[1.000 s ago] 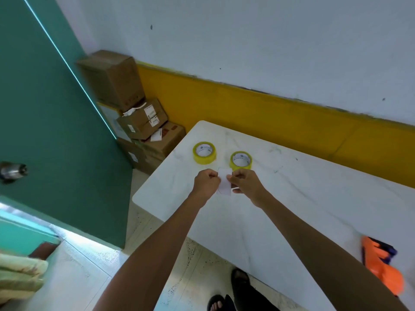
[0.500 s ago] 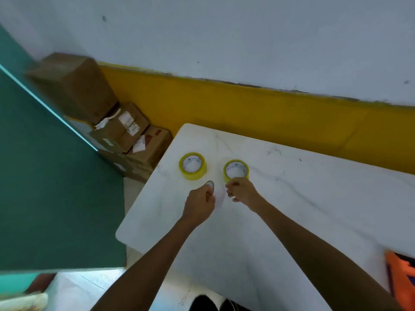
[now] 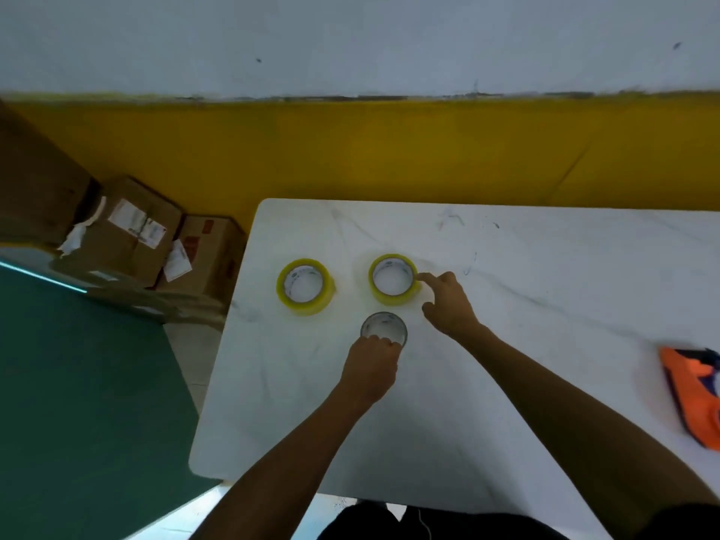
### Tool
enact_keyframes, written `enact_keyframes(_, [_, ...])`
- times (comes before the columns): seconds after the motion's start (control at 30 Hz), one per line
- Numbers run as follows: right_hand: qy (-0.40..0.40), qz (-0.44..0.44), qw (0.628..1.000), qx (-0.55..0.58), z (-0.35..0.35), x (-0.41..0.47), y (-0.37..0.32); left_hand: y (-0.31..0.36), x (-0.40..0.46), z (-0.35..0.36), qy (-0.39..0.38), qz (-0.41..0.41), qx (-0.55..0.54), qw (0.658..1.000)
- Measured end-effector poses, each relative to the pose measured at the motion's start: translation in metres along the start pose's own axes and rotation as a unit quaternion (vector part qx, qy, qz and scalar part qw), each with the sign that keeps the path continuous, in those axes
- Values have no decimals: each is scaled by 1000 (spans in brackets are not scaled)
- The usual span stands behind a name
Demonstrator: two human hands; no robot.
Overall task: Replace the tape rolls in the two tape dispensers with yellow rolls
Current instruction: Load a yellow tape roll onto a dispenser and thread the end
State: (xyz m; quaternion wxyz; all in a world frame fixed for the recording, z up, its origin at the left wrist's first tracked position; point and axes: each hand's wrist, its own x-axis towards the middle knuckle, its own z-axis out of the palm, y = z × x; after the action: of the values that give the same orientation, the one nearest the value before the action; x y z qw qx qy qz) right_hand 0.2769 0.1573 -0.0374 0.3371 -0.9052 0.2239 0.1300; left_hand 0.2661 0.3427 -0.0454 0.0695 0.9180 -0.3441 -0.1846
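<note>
White marble-look table (image 3: pixel 506 344) against a wall painted yellow below and pale grey above; brown cardboard boxes (image 3: pixel 128 235) stacked on the floor to the left, beside a green door (image 3: pixel 78 403). On the table's far left part, two yellow tape rolls lying flat, well apart from each other: left yellow roll (image 3: pixel 306 286) untouched, right yellow roll (image 3: pixel 393 279) just beyond the hands. Nearer, a clear, nearly empty roll (image 3: pixel 383 329) lying flat, close in front of the right yellow roll. Left hand (image 3: pixel 370 368) curled over the clear roll's near rim, fingertips gripping it. Right hand (image 3: pixel 448 305) loose and empty, index finger stretched out to touch the right yellow roll's outer edge, thumb apart. Orange tape dispenser (image 3: pixel 693 395) at the table's right edge, cut off by the frame, well apart from both hands
</note>
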Motion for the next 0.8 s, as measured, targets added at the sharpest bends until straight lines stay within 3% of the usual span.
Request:
enact_keyframes(0.1, [5,-10,997,-80,8,-6,0,-5,1,9,6,39,11,999])
enact_keyframes(0.3, [16,-28,995,-93,17,2,-7,-10,1,-3,48,65,-21,997])
enact_keyframes(0.53, [4,-24,988,-153,21,19,-7,-27,2,-26,82,46,-45,995])
enact_keyframes(0.67, [-18,-51,993,-108,11,16,-13,-43,5,-43,90,42,-55,994])
enact_keyframes(0.8, [-35,-106,990,-87,-23,6,-24,-44,21,-68,147,57,-66,985])
